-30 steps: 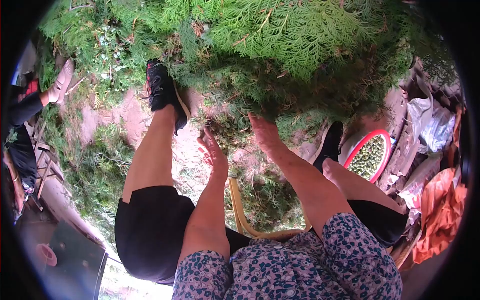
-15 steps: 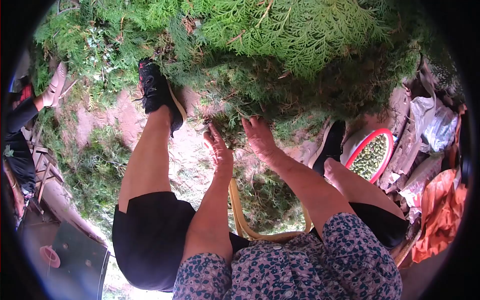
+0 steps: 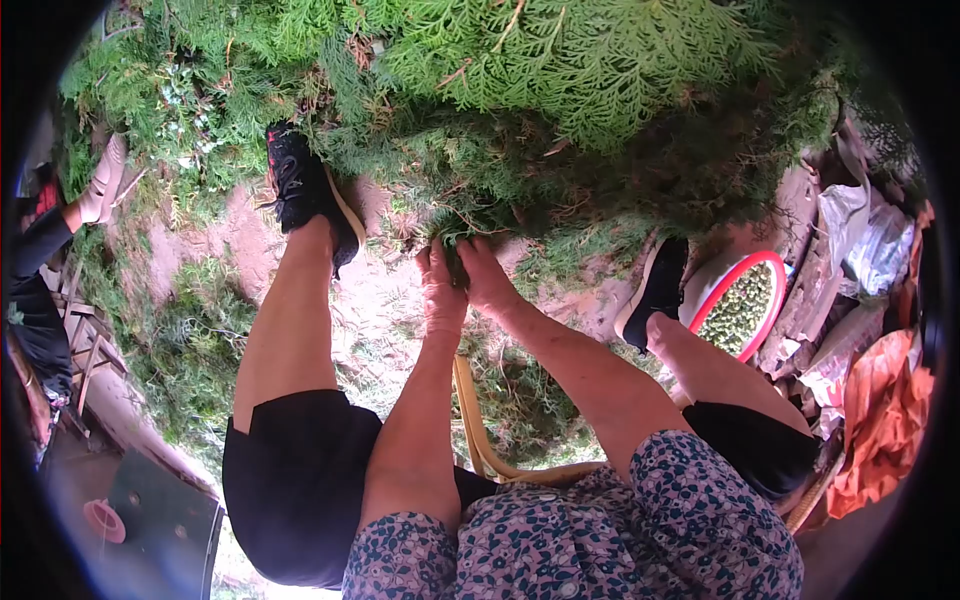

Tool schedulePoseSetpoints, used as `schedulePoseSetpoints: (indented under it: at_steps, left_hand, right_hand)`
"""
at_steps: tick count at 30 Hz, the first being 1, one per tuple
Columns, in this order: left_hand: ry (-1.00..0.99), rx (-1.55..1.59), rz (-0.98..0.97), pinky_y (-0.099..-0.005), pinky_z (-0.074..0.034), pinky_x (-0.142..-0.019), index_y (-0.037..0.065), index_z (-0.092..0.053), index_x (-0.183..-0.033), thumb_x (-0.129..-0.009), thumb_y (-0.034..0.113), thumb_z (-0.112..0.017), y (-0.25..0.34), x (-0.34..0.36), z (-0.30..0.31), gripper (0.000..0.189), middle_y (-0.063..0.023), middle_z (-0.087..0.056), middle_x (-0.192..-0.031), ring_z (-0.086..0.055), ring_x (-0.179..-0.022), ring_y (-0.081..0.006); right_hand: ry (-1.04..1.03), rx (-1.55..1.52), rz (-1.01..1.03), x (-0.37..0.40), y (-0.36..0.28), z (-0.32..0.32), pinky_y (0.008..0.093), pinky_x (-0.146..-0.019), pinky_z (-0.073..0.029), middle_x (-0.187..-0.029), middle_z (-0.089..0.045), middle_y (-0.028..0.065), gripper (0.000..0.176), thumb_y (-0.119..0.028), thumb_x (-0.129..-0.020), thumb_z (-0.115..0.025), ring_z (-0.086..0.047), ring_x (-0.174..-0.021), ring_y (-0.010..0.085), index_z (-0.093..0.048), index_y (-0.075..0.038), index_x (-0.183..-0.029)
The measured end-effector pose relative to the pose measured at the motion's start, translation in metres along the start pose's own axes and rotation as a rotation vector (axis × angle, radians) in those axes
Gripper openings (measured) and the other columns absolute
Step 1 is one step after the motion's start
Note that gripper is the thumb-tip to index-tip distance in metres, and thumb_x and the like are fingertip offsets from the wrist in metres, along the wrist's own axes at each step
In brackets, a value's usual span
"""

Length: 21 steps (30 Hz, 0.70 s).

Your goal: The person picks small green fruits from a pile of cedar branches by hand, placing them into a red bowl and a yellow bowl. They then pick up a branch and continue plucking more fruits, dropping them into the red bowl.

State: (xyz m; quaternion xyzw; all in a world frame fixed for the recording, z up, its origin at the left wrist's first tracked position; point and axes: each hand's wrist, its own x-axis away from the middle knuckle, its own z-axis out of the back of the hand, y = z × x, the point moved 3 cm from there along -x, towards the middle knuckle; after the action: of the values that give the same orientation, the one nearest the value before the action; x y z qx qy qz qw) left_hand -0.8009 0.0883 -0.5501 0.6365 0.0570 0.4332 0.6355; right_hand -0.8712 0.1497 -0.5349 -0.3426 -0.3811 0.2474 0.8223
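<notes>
Close together, nearly touching at the fingers, the left hand (image 3: 442, 290) and right hand (image 3: 488, 278) meet at the near edge of a pile of green branches (image 3: 600, 75). Their fingertips are bent down into a small dark clump of sprigs (image 3: 458, 224); whether either hand is clamped on a stem, I cannot tell, since the leaves and knuckles hide it.

Open room lies mostly to the left, where a pale strip of ground (image 3: 385, 310) runs up to the left shoe (image 3: 305, 185). Ahead, the pile's lower edge closes off the space; to the right, more ground reaches the right shoe (image 3: 660, 290).

The pile stretches crosswise, its long axis running left to right beyond the hands. Its largest fronds fan out toward the person, and one thin brown stem slants from upper right to lower left. How the sprigs at the fingers point is unclear.

Underneath, the ground is pinkish earth littered with cuttings. A yellow curved frame (image 3: 472, 420) stands between the knees. Beyond the right shoe sits a red-rimmed basin (image 3: 782, 292) of small green pieces (image 3: 738, 312), with plastic bags (image 3: 880, 250) and an orange sheet (image 3: 880, 420) farther right. At far left, another person's foot (image 3: 103, 180) shows.
</notes>
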Motion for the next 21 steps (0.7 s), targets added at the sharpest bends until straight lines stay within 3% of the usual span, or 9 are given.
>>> schedulePoseSetpoints:
  at_steps: [3,7,9,12,15,17,18,19,21]
  left_hand:
    - [-0.003,-0.24,-0.014,-0.0292,-0.041,-0.088,0.003,-0.041,-0.125,-0.071,-0.009,-0.055,0.024,0.003,0.009,0.057,-0.011,-0.043,-0.11,-0.048,-0.101,-0.0229]
    - [0.051,0.411,0.428,-0.0284,-0.041,-0.087,0.002,-0.043,-0.124,-0.067,-0.014,-0.043,0.019,0.019,0.01,0.06,-0.0102,-0.049,-0.11,-0.049,-0.1,-0.0214]
    - [0.068,0.548,0.466,-0.029,-0.042,-0.087,0.004,-0.043,-0.124,-0.067,-0.015,-0.045,0.039,0.031,0.004,0.06,-0.0099,-0.053,-0.108,-0.051,-0.099,-0.0187]
    - [0.073,0.701,0.493,-0.0302,-0.044,-0.084,0.001,-0.044,-0.119,-0.07,-0.01,-0.046,0.063,0.034,0.001,0.05,-0.0085,-0.055,-0.104,-0.054,-0.095,-0.0202]
    - [-0.155,0.977,0.405,-0.0318,-0.046,-0.08,0.002,-0.05,-0.107,-0.076,0.005,-0.052,0.089,0.029,-0.002,0.031,-0.0079,-0.057,-0.098,-0.056,-0.09,-0.0217]
    - [0.003,1.105,0.54,-0.0331,-0.046,-0.078,0.005,-0.054,-0.097,-0.083,0.023,-0.053,0.111,0.029,-0.005,0.023,-0.0083,-0.058,-0.091,-0.056,-0.085,-0.0223]
    - [-0.098,1.155,0.485,-0.0344,-0.047,-0.075,0.008,-0.056,-0.093,-0.085,0.036,-0.052,0.105,0.023,-0.009,0.03,-0.0086,-0.059,-0.087,-0.057,-0.083,-0.0225]
    - [-0.106,1.16,0.474,-0.0344,-0.047,-0.075,0.008,-0.056,-0.093,-0.085,0.036,-0.052,0.117,0.026,-0.009,0.03,-0.0086,-0.059,-0.087,-0.057,-0.083,-0.0225]
    - [-0.135,1.177,0.569,-0.0322,-0.046,-0.069,0.009,-0.056,-0.096,-0.083,0.031,-0.055,0.147,0.034,-0.009,0.026,-0.0062,-0.06,-0.089,-0.056,-0.078,-0.0203]
  right_hand:
    - [-0.002,-0.174,-0.023,-0.001,0.005,-0.009,0.0416,-0.083,-0.042,-0.106,-0.044,0.02,0.052,-0.002,-0.067,-0.06,-0.045,-0.101,0.0397,-0.042,-0.004,-0.115]
    - [0.042,-0.161,-0.026,0.019,-0.009,0.0,0.0402,-0.083,-0.041,-0.104,-0.046,0.0189,0.053,0.002,-0.066,-0.06,-0.046,-0.097,0.0377,-0.044,-0.005,-0.116]
    - [0.034,-0.101,-0.059,0.029,-0.018,0.011,0.0402,-0.083,-0.041,-0.104,-0.046,0.0192,0.055,0.003,-0.065,-0.06,-0.046,-0.096,0.0376,-0.043,-0.004,-0.117]
    - [0.034,-0.024,-0.086,0.034,-0.038,0.038,0.0402,-0.083,-0.04,-0.105,-0.045,0.0198,0.058,0.004,-0.064,-0.06,-0.046,-0.096,0.0373,-0.042,-0.004,-0.119]
    - [0.067,0.025,-0.086,0.041,-0.068,0.065,0.0404,-0.084,-0.04,-0.107,-0.043,0.0208,0.062,0.003,-0.064,-0.06,-0.045,-0.097,0.038,-0.039,-0.003,-0.122]
    - [0.103,0.059,-0.075,0.047,-0.097,0.081,0.0406,-0.084,-0.039,-0.109,-0.041,0.0216,0.064,0.002,-0.064,-0.061,-0.043,-0.098,0.0387,-0.037,-0.003,-0.123]
    - [0.18,0.067,-0.017,0.055,-0.115,0.089,0.0439,-0.08,-0.04,-0.107,-0.04,0.0227,0.063,0.0,-0.065,-0.06,-0.044,-0.093,0.0405,-0.037,-0.002,-0.123]
    - [0.257,0.075,0.041,0.062,-0.13,0.095,0.0471,-0.076,-0.041,-0.106,-0.039,0.0239,0.061,-0.002,-0.066,-0.06,-0.044,-0.088,0.0423,-0.036,-0.001,-0.122]
    - [0.217,0.093,0.032,0.069,-0.145,0.1,0.0485,-0.083,-0.039,-0.112,-0.036,0.0264,0.063,-0.001,-0.067,-0.058,-0.041,-0.097,0.0474,-0.033,0.001,-0.124]
